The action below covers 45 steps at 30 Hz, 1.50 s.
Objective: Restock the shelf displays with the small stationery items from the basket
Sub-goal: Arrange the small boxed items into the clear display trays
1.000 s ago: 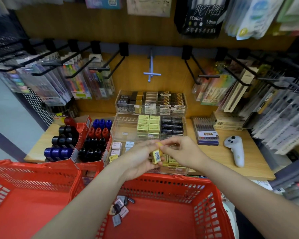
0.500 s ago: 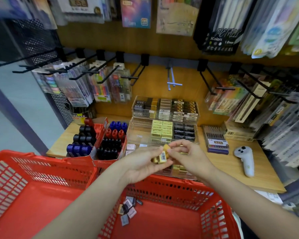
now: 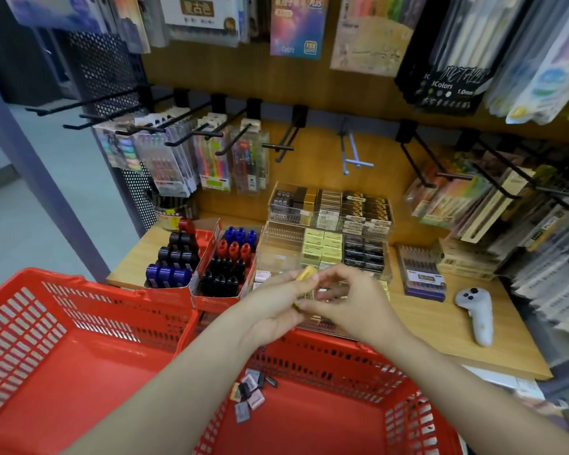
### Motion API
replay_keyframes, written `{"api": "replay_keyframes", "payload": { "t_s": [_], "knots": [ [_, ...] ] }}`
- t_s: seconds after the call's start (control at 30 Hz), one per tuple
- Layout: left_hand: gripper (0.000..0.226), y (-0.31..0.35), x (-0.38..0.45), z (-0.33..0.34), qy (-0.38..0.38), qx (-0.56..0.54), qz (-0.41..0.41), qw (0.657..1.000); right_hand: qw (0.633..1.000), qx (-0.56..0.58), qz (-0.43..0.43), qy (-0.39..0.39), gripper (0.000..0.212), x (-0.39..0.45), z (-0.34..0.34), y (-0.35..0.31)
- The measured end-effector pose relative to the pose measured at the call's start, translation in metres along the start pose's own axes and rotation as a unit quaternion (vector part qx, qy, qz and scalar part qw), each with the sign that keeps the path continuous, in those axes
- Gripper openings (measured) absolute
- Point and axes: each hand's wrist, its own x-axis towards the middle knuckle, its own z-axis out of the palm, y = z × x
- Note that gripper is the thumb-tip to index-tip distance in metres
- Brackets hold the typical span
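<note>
Two hands meet above the far rim of the right red basket (image 3: pixel 326 418), both holding one small yellow box (image 3: pixel 306 284). The left hand (image 3: pixel 276 310) curls round the box from below and behind, its fingers closed on it. The right hand (image 3: pixel 352 303) pinches the same box from the other side with thumb and fingertips, the remaining fingers bent. A printed label shows on the box, too blurred to read.

Several more small flat boxes (image 3: pixel 248 394) lie loose on the floor of that basket, near its left wall. A second red basket (image 3: pixel 63 349) sits beside it on the left.

On the wooden shelf (image 3: pixel 457 323) beyond the hands stand clear trays (image 3: pixel 329 224) of yellow, black and gold boxes, and red cartons of markers (image 3: pixel 224 264) with blue, red and black caps. A white controller (image 3: pixel 477 311) lies to the right.

Among the hanging packs above, a black one (image 3: pixel 450 60) reads "METALLIC", "3Colors" and "1.0mm"; a pink and blue pack (image 3: pixel 296 24) reads "PLUS" and "Colors".
</note>
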Motion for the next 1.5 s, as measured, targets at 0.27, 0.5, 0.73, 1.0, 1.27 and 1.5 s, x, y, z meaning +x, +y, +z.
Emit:
{"api": "replay_keyframes", "payload": {
  "t_s": [0.27, 0.5, 0.73, 1.0, 1.27, 1.5],
  "knots": [
    [0.045, -0.003, 0.014, 0.011, 0.081, -0.118, -0.021, 0.990, 0.997, 0.000, -0.009, 0.071, 0.018, -0.011, -0.003, 0.014],
    [0.013, -0.021, 0.051, 0.014, 0.169, 0.099, 0.008, 0.981, 0.944, 0.141, 0.237, 0.180, 0.015, -0.004, -0.055, 0.078],
    [0.028, -0.035, 0.079, 0.034, 0.066, 0.089, -0.020, 0.994, 0.968, -0.050, 0.199, 0.147, 0.006, 0.008, -0.050, 0.120],
    [0.021, -0.034, 0.091, 0.032, 0.090, -0.033, -0.029, 0.995, 0.966, -0.136, 0.137, 0.172, 0.026, 0.001, -0.042, 0.132],
    [0.029, -0.029, 0.071, 0.032, 0.034, 0.003, -0.033, 0.999, 0.965, -0.138, 0.133, 0.180, 0.033, 0.003, -0.037, 0.134],
    [0.032, -0.023, 0.043, 0.024, 0.020, -0.009, -0.001, 1.000, 0.961, -0.138, 0.150, 0.184, 0.047, -0.004, -0.040, 0.121]
  ]
}}
